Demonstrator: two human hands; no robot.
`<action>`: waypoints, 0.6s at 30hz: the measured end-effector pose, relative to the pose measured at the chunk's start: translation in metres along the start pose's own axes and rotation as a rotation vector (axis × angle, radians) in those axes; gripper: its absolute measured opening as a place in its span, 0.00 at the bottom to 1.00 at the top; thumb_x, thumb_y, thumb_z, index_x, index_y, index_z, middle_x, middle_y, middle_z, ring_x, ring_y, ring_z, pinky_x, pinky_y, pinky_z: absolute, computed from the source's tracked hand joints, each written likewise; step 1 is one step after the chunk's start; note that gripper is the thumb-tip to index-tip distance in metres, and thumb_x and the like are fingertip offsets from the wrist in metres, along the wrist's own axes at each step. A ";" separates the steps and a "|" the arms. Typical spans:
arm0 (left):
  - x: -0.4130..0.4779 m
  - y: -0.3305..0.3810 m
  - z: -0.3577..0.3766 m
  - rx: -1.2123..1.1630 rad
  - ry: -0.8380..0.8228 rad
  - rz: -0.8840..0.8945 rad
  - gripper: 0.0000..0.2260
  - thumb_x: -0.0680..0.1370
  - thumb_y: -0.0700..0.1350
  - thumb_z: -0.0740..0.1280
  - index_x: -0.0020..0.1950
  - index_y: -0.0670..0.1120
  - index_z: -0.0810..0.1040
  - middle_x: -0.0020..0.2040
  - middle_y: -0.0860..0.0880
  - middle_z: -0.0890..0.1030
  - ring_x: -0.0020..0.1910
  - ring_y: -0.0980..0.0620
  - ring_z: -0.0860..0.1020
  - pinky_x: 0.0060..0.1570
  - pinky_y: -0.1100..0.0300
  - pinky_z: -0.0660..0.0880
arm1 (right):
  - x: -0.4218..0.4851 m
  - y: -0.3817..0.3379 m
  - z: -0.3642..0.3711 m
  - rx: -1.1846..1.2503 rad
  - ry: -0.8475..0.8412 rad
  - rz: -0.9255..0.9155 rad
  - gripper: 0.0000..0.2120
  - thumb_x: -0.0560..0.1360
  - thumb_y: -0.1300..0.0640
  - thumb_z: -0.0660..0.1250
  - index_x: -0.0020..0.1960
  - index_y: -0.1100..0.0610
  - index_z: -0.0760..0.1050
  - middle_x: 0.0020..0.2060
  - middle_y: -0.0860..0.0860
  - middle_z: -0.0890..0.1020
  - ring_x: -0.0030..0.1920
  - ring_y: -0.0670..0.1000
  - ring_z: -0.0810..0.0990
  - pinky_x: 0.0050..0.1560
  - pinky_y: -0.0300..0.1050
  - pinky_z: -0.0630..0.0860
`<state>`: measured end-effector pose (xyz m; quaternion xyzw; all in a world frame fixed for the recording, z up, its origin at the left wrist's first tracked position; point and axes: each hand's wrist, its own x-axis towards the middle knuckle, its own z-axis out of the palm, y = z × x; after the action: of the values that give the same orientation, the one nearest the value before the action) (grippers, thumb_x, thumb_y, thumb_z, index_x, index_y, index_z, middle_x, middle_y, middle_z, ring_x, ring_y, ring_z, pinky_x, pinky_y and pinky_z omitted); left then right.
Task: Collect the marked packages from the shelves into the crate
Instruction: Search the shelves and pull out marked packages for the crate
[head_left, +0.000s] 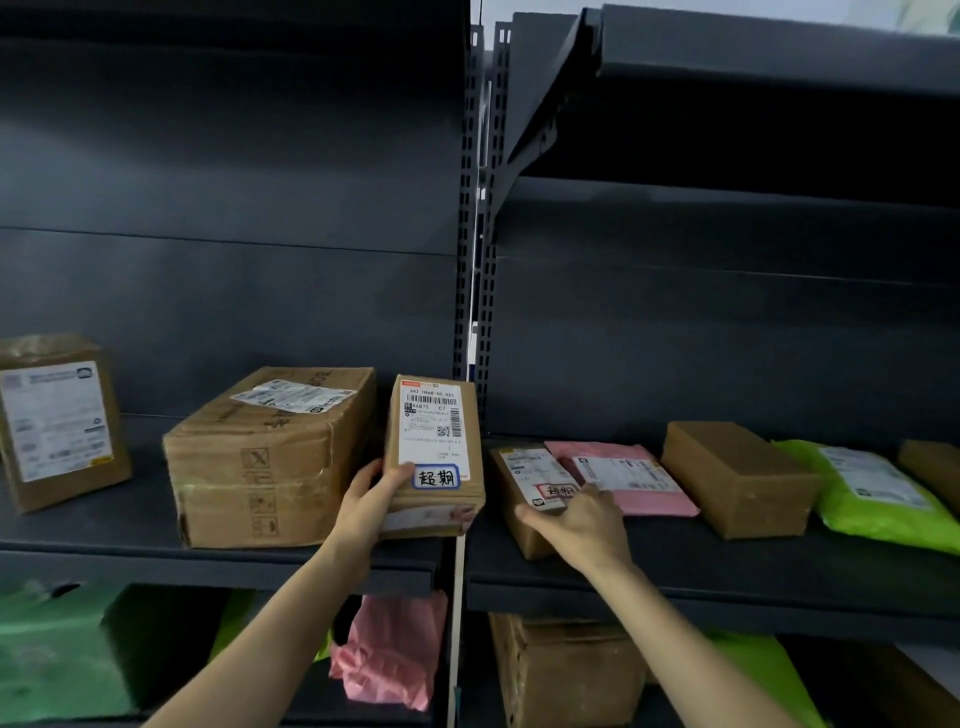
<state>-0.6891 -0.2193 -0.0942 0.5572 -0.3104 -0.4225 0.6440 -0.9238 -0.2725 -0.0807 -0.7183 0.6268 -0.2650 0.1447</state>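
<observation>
Left hand (371, 506) grips the blue-labelled brown cardboard box (434, 452), right hand (582, 525) grips the small red-labelled brown cardboard box (527, 486) just beside it, both at the dark metal shelf (727, 566) front, long axes pointing rearward.

Large box (270, 457) left of marked package (435, 457).

Tall box (434, 457) in left hand (371, 506) grip: white shipping label (432, 423) showing roughly "642 H468-00 033" over barcode, "AAB75 C7" under it; blue-bordered sticker (436, 477) beside thumb reading handwritten "超期". Small box (522, 486) under right hand (582, 525): red-bordered sticker (558, 491) at fingertips carrying same "超期". Large carton (249, 467) left of left hand: label print blurring past reading
</observation>
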 end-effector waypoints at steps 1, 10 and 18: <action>-0.001 0.001 0.001 0.004 -0.002 0.002 0.28 0.72 0.52 0.71 0.70 0.49 0.68 0.54 0.46 0.82 0.52 0.47 0.81 0.54 0.51 0.76 | 0.000 0.002 0.000 0.027 -0.024 0.010 0.41 0.65 0.28 0.62 0.60 0.62 0.72 0.57 0.57 0.74 0.60 0.56 0.71 0.54 0.47 0.72; -0.013 0.010 0.014 0.071 -0.003 0.010 0.27 0.74 0.52 0.69 0.70 0.47 0.67 0.52 0.47 0.81 0.48 0.50 0.80 0.39 0.58 0.74 | 0.009 0.002 -0.005 0.641 -0.220 0.225 0.13 0.76 0.50 0.63 0.58 0.55 0.71 0.55 0.53 0.78 0.48 0.49 0.74 0.47 0.41 0.68; -0.015 0.008 0.005 0.009 -0.019 0.000 0.21 0.74 0.51 0.69 0.65 0.48 0.73 0.50 0.47 0.83 0.48 0.49 0.81 0.42 0.55 0.76 | -0.006 -0.001 0.006 0.864 -0.216 0.075 0.13 0.75 0.57 0.66 0.56 0.45 0.68 0.45 0.40 0.74 0.45 0.38 0.72 0.47 0.39 0.70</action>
<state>-0.6987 -0.2076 -0.0844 0.5558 -0.3185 -0.4264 0.6386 -0.9204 -0.2675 -0.0860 -0.5922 0.4654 -0.4207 0.5056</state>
